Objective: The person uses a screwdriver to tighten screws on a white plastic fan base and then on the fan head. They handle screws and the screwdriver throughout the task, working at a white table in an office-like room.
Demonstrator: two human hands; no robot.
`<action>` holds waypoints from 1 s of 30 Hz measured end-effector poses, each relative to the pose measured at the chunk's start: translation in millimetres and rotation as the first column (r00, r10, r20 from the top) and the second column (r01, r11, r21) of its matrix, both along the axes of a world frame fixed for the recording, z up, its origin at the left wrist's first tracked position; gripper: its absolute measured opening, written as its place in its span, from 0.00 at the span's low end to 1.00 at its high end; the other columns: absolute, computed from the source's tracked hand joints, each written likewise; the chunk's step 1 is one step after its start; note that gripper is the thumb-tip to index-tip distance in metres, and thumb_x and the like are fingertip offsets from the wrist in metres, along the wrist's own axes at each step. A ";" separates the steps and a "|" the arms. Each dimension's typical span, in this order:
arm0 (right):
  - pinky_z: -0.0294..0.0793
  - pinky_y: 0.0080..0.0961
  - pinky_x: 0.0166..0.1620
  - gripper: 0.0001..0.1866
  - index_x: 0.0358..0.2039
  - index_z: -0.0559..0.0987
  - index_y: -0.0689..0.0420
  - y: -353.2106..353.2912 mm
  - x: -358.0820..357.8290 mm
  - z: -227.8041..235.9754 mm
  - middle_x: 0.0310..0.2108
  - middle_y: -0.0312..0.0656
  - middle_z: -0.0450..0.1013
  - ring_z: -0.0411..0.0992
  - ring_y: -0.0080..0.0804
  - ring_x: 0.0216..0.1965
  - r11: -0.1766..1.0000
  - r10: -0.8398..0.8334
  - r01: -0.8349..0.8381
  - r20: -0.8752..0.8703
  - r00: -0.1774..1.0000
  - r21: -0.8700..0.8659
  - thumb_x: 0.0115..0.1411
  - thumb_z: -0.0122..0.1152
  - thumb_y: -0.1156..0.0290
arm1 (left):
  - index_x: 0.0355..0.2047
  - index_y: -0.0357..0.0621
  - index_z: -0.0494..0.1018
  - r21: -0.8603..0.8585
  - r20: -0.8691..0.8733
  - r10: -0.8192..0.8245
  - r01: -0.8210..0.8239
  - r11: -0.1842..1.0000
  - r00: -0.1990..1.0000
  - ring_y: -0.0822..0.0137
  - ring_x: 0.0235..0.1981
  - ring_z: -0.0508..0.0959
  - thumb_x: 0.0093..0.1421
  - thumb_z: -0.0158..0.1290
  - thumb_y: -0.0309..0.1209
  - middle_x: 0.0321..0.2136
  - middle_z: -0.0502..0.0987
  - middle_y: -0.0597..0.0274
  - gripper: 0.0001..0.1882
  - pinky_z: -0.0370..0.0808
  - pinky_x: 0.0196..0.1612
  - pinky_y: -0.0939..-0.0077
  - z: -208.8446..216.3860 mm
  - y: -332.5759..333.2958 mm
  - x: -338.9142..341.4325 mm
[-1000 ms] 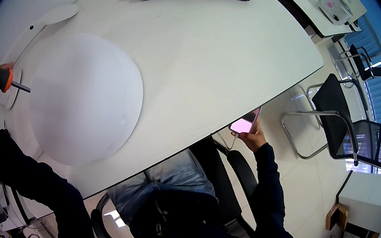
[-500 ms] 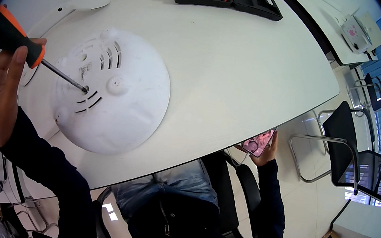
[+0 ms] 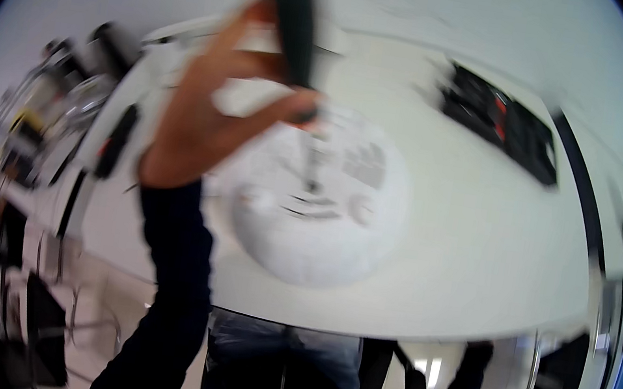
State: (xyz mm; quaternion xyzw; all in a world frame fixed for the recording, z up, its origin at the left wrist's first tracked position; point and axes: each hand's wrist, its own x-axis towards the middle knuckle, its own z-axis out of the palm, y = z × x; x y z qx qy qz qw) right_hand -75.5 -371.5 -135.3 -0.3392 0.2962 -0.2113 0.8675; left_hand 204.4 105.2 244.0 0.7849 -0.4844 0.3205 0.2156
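Observation:
A screwdriver (image 3: 297, 29) with a thick dark handle and orange ends is gripped near the handle by the fingers of my left hand (image 3: 200, 111). Its shaft points down, the tip at a hole beside the curved slots of a white round housing (image 3: 319, 251). That housing lies on the table with its slotted, knobbed side up; motion blur softens its details. My right forearm reaches toward the table's front edge at lower right, and the hand itself does not show.
An open black tool case (image 3: 500, 125) with red parts lies at the table's back right. A black and red object (image 3: 118, 142) rests on the left of the white table (image 3: 475, 273). Black chairs (image 3: 559, 388) stand at right and left beyond the table.
The view has swung left, so the housing and tool case sit farther right. My left hand still holds the screwdriver at the housing. My right hand and its pink-screened phone have dropped from sight.

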 end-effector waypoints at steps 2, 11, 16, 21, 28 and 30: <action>0.64 0.44 0.48 0.22 0.45 0.70 0.55 -23.0 32.7 -10.0 0.45 0.43 0.69 0.64 0.37 0.49 0.988 -0.009 -0.004 -0.083 0.996 -0.153 0.57 0.42 0.54 | 0.48 0.40 0.62 -0.147 -0.153 -0.088 0.065 0.987 0.984 0.59 0.34 0.75 0.50 0.57 0.36 0.32 0.76 0.56 0.27 0.69 0.40 0.69 -4.3 -8.3 4.2; 0.64 0.43 0.48 0.22 0.45 0.71 0.55 -12.9 202.3 -24.5 0.44 0.44 0.69 0.65 0.39 0.49 0.841 0.096 -0.244 -0.311 0.946 -0.483 0.57 0.43 0.54 | 0.57 0.30 0.44 -0.216 -0.356 -0.238 0.168 0.962 0.904 0.55 0.16 0.73 0.49 0.55 0.34 0.17 0.73 0.54 0.42 0.68 0.22 0.70 0.3 -21.5 -6.5; 0.64 0.42 0.48 0.21 0.44 0.71 0.56 -20.2 202.0 -26.6 0.44 0.44 0.69 0.65 0.39 0.48 0.819 0.097 -0.274 -0.349 0.932 -0.504 0.57 0.43 0.54 | 0.57 0.30 0.44 -0.222 -0.361 -0.251 0.179 0.958 0.898 0.56 0.16 0.73 0.49 0.54 0.32 0.18 0.74 0.55 0.41 0.68 0.21 0.71 -0.2 -21.7 -7.2; 0.65 0.42 0.48 0.21 0.44 0.71 0.56 -44.6 171.1 -29.5 0.44 0.45 0.69 0.65 0.40 0.48 0.823 0.086 -0.268 -0.356 0.931 -0.501 0.57 0.44 0.54 | 0.56 0.26 0.46 -0.279 -0.382 -0.314 0.216 0.936 0.869 0.59 0.14 0.72 0.50 0.55 0.35 0.17 0.73 0.51 0.41 0.66 0.18 0.70 -6.9 -21.9 4.8; 0.65 0.41 0.48 0.21 0.43 0.71 0.57 -58.5 125.0 -22.1 0.43 0.45 0.70 0.65 0.41 0.48 0.821 0.044 -0.255 -0.389 0.920 -0.510 0.57 0.44 0.54 | 0.58 0.35 0.45 -0.288 -0.249 -0.460 0.388 0.875 0.852 0.61 0.19 0.78 0.52 0.51 0.27 0.22 0.77 0.50 0.36 0.74 0.24 0.74 -11.2 -21.5 15.5; 0.65 0.41 0.48 0.21 0.43 0.71 0.57 -58.4 117.7 -18.9 0.43 0.45 0.70 0.65 0.41 0.48 0.814 0.035 -0.262 -0.407 0.913 -0.518 0.57 0.45 0.54 | 0.58 0.37 0.46 -0.299 -0.220 -0.479 0.409 0.862 0.850 0.61 0.20 0.78 0.52 0.51 0.27 0.22 0.76 0.50 0.36 0.74 0.24 0.74 -12.2 -23.9 15.0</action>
